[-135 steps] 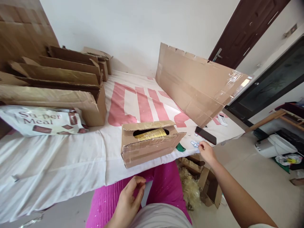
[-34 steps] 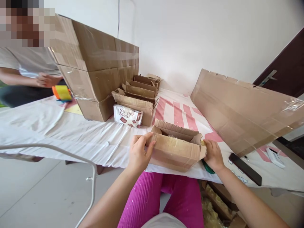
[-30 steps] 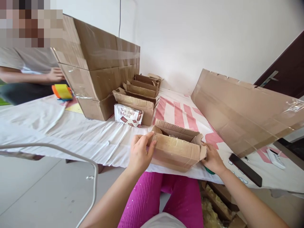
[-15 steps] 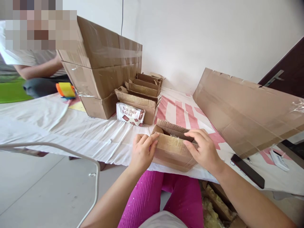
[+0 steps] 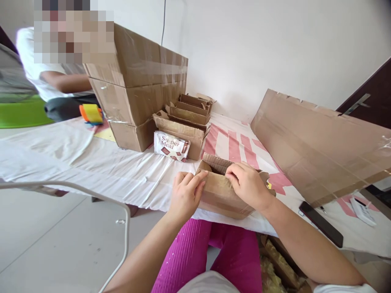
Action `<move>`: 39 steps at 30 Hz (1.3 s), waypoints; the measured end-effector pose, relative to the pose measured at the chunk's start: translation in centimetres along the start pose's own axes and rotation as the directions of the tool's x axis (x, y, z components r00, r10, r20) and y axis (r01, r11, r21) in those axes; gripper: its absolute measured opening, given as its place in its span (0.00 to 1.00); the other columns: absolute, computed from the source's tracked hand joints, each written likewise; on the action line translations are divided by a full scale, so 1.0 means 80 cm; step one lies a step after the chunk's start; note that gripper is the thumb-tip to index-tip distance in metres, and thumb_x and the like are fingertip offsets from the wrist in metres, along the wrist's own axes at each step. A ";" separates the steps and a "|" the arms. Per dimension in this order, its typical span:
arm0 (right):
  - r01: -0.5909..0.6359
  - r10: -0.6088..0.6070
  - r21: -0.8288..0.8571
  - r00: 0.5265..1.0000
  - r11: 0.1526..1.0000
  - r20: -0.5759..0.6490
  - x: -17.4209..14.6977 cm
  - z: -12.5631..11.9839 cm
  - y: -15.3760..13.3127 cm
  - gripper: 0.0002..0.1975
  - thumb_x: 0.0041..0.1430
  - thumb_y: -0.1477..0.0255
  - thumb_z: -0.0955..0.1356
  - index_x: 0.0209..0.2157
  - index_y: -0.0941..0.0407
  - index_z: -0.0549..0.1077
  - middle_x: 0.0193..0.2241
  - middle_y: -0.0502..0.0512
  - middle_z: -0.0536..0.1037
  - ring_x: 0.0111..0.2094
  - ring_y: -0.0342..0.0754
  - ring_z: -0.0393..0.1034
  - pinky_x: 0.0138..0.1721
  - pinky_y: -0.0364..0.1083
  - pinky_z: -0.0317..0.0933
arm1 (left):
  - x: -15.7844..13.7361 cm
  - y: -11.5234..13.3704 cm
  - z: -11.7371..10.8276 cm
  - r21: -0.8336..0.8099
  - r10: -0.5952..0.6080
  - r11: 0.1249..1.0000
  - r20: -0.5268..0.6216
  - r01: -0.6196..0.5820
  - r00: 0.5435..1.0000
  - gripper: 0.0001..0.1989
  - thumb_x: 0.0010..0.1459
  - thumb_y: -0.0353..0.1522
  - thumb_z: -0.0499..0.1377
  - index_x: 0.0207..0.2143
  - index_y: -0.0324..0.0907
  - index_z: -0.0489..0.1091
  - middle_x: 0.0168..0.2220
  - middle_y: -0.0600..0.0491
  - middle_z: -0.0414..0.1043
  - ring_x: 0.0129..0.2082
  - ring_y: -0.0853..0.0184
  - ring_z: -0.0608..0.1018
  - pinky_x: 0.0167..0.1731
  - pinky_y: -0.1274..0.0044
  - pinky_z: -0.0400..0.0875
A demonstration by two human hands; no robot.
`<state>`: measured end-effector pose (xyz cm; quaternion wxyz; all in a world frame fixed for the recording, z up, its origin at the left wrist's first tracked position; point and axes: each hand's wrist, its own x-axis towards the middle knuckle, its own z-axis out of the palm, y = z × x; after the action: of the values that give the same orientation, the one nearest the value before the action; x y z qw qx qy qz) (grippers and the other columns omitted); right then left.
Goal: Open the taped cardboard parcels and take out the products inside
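Right in front of me, at the table's near edge, stands a small cardboard box [image 5: 226, 201] with its top flaps up. My left hand [image 5: 187, 193] pinches the left end of its near top edge. Fingers of my right hand [image 5: 249, 183] are pinched on the same near edge, around the middle, where a strip of tape runs along the flap. The box's inside is mostly hidden behind my hands and the flap. Beyond it, a white "Super Meal" packet [image 5: 172, 145] leans against a row of open small boxes [image 5: 183, 126].
Large taped cartons [image 5: 143, 81] are stacked at the left, beside a seated person [image 5: 65, 81] and a tape dispenser [image 5: 91, 114]. A big cardboard carton [image 5: 317, 146] stands at the right, near a phone [image 5: 321, 224] and a white device [image 5: 363, 211]. Cardboard scraps [image 5: 281, 260] lie below.
My right hand has slid left along the box's near edge, from its right end to about the middle. My left hand stays at the left corner. The view has shifted slightly left.
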<state>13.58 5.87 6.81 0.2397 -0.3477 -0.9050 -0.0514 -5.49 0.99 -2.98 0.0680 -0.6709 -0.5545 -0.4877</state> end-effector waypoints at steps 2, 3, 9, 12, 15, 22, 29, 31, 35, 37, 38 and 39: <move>0.051 -0.050 0.026 0.998 0.998 -0.044 -0.007 -0.002 0.006 0.08 0.63 0.78 0.63 0.30 0.55 0.69 0.30 0.53 0.74 0.35 0.49 0.68 0.38 0.50 0.63 | 0.002 -0.002 -0.002 0.010 -0.020 1.000 0.012 0.020 1.000 0.15 0.66 0.34 0.51 0.51 0.44 0.71 0.30 0.52 0.69 0.36 0.62 0.67 0.41 0.70 0.63; 0.083 -0.081 0.037 0.996 0.996 -0.048 -0.012 -0.003 0.009 0.09 0.64 0.78 0.63 0.30 0.55 0.69 0.31 0.54 0.74 0.36 0.49 0.67 0.39 0.50 0.63 | 0.003 -0.003 -0.003 0.015 -0.026 1.000 0.019 0.026 0.999 0.15 0.66 0.34 0.51 0.51 0.44 0.71 0.30 0.52 0.70 0.36 0.62 0.67 0.41 0.70 0.63; 0.162 -0.162 -0.017 0.987 0.987 -0.010 -0.043 -0.014 0.023 0.09 0.63 0.80 0.62 0.30 0.55 0.69 0.32 0.55 0.73 0.36 0.50 0.65 0.38 0.51 0.63 | 0.004 0.002 -0.002 0.054 -0.019 0.998 0.046 0.016 0.999 0.15 0.66 0.35 0.50 0.51 0.45 0.72 0.31 0.51 0.71 0.36 0.61 0.67 0.39 0.70 0.61; 0.162 -0.161 -0.032 0.987 0.986 0.014 -0.063 -0.026 0.032 0.09 0.63 0.80 0.61 0.30 0.55 0.68 0.32 0.55 0.72 0.36 0.50 0.64 0.39 0.52 0.62 | 0.006 -0.002 -0.001 0.067 -0.047 0.997 0.043 0.044 0.998 0.15 0.66 0.35 0.50 0.50 0.45 0.72 0.31 0.51 0.71 0.37 0.60 0.67 0.41 0.69 0.60; 0.117 -0.116 -0.031 0.993 0.993 0.027 -0.086 -0.037 0.044 0.10 0.64 0.78 0.61 0.29 0.54 0.67 0.31 0.54 0.71 0.36 0.49 0.65 0.39 0.51 0.62 | 0.007 -0.004 -0.003 0.073 -0.053 0.996 0.078 0.047 0.996 0.15 0.67 0.35 0.50 0.51 0.44 0.71 0.32 0.51 0.71 0.38 0.60 0.67 0.42 0.69 0.61; -0.058 0.037 -0.100 0.979 0.993 -0.198 -0.121 -0.037 0.061 0.13 0.59 0.64 0.70 0.38 0.54 0.64 0.34 0.55 0.74 0.37 0.53 0.70 0.37 0.53 0.66 | 0.004 0.009 0.001 0.097 -0.038 0.995 0.095 0.028 0.995 0.16 0.67 0.35 0.48 0.51 0.44 0.71 0.32 0.49 0.71 0.38 0.58 0.66 0.42 0.67 0.62; 0.058 -0.066 -0.042 0.971 0.997 -0.230 -0.099 -0.021 0.025 0.17 0.59 0.75 0.69 0.49 0.54 0.64 0.41 0.57 0.77 0.44 0.53 0.73 0.45 0.54 0.69 | 0.003 0.013 -0.001 0.138 -0.011 0.990 0.132 -0.007 0.991 0.23 0.60 0.45 0.57 0.52 0.41 0.69 0.37 0.47 0.72 0.41 0.56 0.67 0.43 0.64 0.63; 0.079 -0.084 -0.030 0.977 0.996 -0.194 -0.087 -0.012 0.014 0.16 0.59 0.76 0.68 0.48 0.54 0.64 0.39 0.56 0.78 0.42 0.53 0.74 0.42 0.53 0.70 | 0.003 0.015 -0.002 0.140 -0.022 0.990 0.131 0.004 0.991 0.24 0.58 0.46 0.59 0.51 0.42 0.69 0.38 0.48 0.72 0.41 0.56 0.68 0.43 0.64 0.63; 0.086 -0.096 -0.067 0.984 0.994 -0.152 -0.060 0.006 0.005 0.17 0.57 0.78 0.68 0.47 0.55 0.63 0.39 0.58 0.78 0.41 0.55 0.74 0.41 0.55 0.70 | 0.002 0.016 -0.002 0.134 -0.031 0.991 0.120 0.015 0.992 0.23 0.57 0.46 0.61 0.51 0.43 0.69 0.38 0.48 0.72 0.41 0.56 0.68 0.42 0.65 0.63; 0.031 -0.039 -0.061 0.990 0.998 -0.134 -0.049 0.010 0.005 0.18 0.56 0.77 0.69 0.47 0.55 0.62 0.41 0.60 0.77 0.42 0.57 0.74 0.42 0.57 0.70 | 0.000 0.015 -0.003 0.123 -0.023 0.992 0.112 0.009 0.993 0.23 0.57 0.46 0.61 0.51 0.43 0.69 0.38 0.48 0.72 0.42 0.56 0.68 0.43 0.65 0.63; -0.003 -0.003 -0.048 0.993 0.999 -0.120 -0.045 0.010 0.005 0.18 0.56 0.77 0.68 0.47 0.55 0.62 0.41 0.60 0.77 0.42 0.57 0.74 0.42 0.57 0.70 | 0.000 0.014 -0.003 0.117 -0.017 0.993 0.110 0.004 0.994 0.23 0.57 0.45 0.61 0.51 0.42 0.69 0.38 0.48 0.72 0.42 0.56 0.68 0.43 0.65 0.63; -0.030 0.027 -0.030 0.994 0.999 -0.103 -0.042 0.010 0.006 0.17 0.56 0.77 0.68 0.46 0.55 0.62 0.41 0.60 0.77 0.43 0.57 0.74 0.42 0.57 0.70 | -0.001 0.014 -0.004 0.112 -0.013 0.994 0.108 0.001 0.994 0.23 0.58 0.45 0.61 0.51 0.42 0.69 0.38 0.48 0.72 0.41 0.56 0.68 0.43 0.65 0.63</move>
<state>15.74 4.43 4.54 0.2809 -0.3612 -0.8855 -0.0803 -4.77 0.34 -2.42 0.0735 -0.6897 -0.5860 -0.4190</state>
